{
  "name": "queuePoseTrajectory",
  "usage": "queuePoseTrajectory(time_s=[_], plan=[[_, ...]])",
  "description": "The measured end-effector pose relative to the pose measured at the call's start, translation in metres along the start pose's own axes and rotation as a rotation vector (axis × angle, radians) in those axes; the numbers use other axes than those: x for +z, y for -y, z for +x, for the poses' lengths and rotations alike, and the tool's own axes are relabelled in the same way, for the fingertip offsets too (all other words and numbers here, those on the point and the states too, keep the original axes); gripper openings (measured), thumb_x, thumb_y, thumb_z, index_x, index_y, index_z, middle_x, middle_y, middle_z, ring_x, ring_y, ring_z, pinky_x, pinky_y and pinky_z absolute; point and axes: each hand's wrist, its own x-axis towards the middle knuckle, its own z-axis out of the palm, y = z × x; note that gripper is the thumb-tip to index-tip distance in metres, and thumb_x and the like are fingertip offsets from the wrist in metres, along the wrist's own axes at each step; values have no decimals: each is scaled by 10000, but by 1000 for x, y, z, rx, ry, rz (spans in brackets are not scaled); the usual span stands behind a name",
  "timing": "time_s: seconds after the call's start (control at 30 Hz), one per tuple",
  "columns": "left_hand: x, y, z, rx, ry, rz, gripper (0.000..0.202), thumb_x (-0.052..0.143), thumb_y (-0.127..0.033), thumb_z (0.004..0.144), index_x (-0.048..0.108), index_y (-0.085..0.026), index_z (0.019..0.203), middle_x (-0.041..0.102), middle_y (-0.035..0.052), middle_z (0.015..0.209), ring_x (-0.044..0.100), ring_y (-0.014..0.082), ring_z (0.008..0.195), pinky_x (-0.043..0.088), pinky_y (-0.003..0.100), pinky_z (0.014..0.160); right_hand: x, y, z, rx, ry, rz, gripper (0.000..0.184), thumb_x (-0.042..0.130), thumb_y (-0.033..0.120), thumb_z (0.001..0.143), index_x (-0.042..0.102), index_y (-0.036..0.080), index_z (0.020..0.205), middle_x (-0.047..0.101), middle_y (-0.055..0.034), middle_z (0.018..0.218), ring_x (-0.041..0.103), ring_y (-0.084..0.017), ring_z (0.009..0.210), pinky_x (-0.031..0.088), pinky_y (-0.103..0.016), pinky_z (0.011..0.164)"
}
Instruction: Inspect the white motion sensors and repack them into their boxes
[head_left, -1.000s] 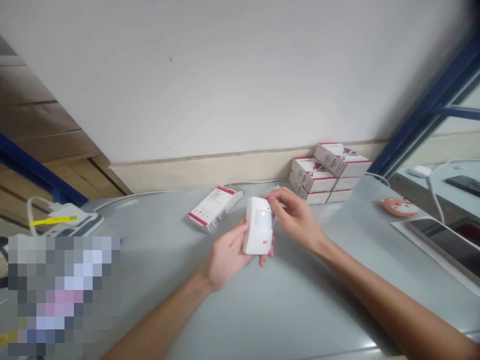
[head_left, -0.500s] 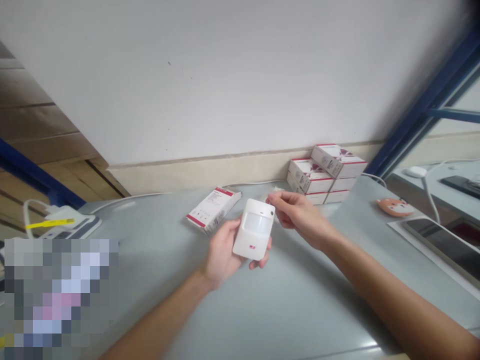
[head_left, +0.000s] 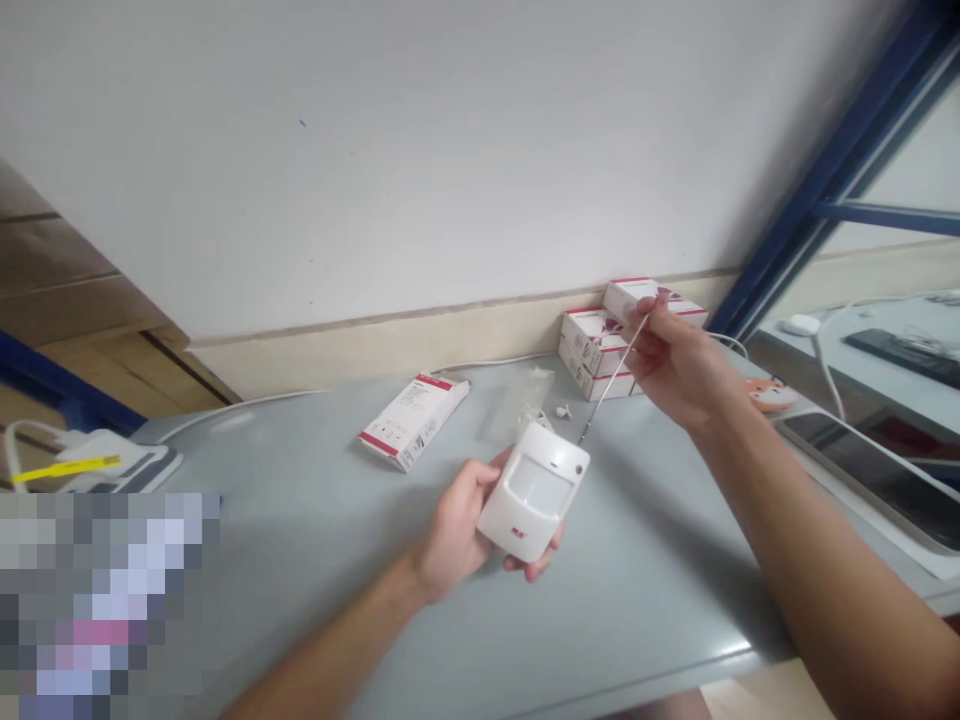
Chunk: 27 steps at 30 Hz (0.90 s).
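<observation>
Pinching rod [head_left: 615, 378], R hand [head_left: 673, 358] high

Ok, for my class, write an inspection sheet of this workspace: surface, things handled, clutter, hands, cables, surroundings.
Surface: grey tabletop, glare near the front edge.
Things handled: white device; thin rod slanting down toward its upper corner.
Clutter: carton lying flat; stacked boxes; clear bag; small white part; phone-like slab.
Hands: left hand holds the device; right hand pinches the rod's upper end.
Cables: white cable along the back; another at far right.
Surroundings: pale wall; blue frame at right.
</observation>
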Motion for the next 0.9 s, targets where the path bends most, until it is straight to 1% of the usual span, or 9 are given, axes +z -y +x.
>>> queuePoseTrajectory(time_s=[0.13,0.23,0.3,0.4,0.5,0.6,0.7,0.83,0.9], plan=[[-4,0,0,-34,-3,71,466,217,-441,997,546,-150,1155,666,83,778,607,194,562,321,304,565,-16,12,8,-27,-11,-65,320,849,414,867,576,270,785,394,44,702,224,-141,561,215,-318,490],[-3,1,1,-50,-5,110,458,183,-434,1015,534,-163,1129,663,75,764,598,189,553,321,312,573,-32,20,16,-57,-70,-104,331,784,409,928,528,275,767,362,41,699,195,-156,575,195,-353,547],[-1,1,2,-59,7,115,453,179,-437,1018,530,-166,1109,662,75,754,591,187,538,315,312,567,-43,25,20,-55,-114,-59,312,757,374,962,525,274,779,347,45,706,168,-154,580,186,-366,572],[3,-1,4,-109,24,111,482,185,-467,1026,552,-157,1059,656,81,750,584,180,536,309,306,556,-58,33,23,-49,-151,28,270,708,296,1010,544,266,798,338,49,714,161,-145,577,185,-379,586],[3,-6,5,-186,55,95,535,192,-493,1021,590,-137,982,642,90,751,574,172,537,293,294,525,-64,39,23,-49,-195,-8,309,642,284,1054,530,261,767,355,44,716,182,-142,575,201,-388,589],[-4,-9,4,-238,87,81,565,206,-504,996,614,-119,933,630,99,750,570,171,528,288,282,495,-63,38,23,-54,-171,-102,347,635,369,1060,506,265,756,347,47,707,192,-144,579,211,-384,585],[-16,-8,1,-223,26,62,519,247,-499,963,603,-122,970,651,110,741,586,191,509,296,284,476,-60,29,25,-38,-130,-116,313,676,463,1027,547,269,818,335,55,705,197,-143,580,201,-360,559],[-25,-2,1,-125,-119,17,428,280,-458,937,556,-144,1028,669,101,719,584,203,474,282,286,462,-63,18,28,-18,-135,-50,278,683,538,999,659,267,944,473,33,761,255,-137,570,232,-330,520],[-26,-1,2,-63,-164,-5,405,291,-442,935,549,-146,1034,676,100,728,572,194,469,280,288,467,-66,15,30,-51,-160,-83,285,676,566,987,692,283,970,528,19,793,296,-138,562,262,-322,504]])
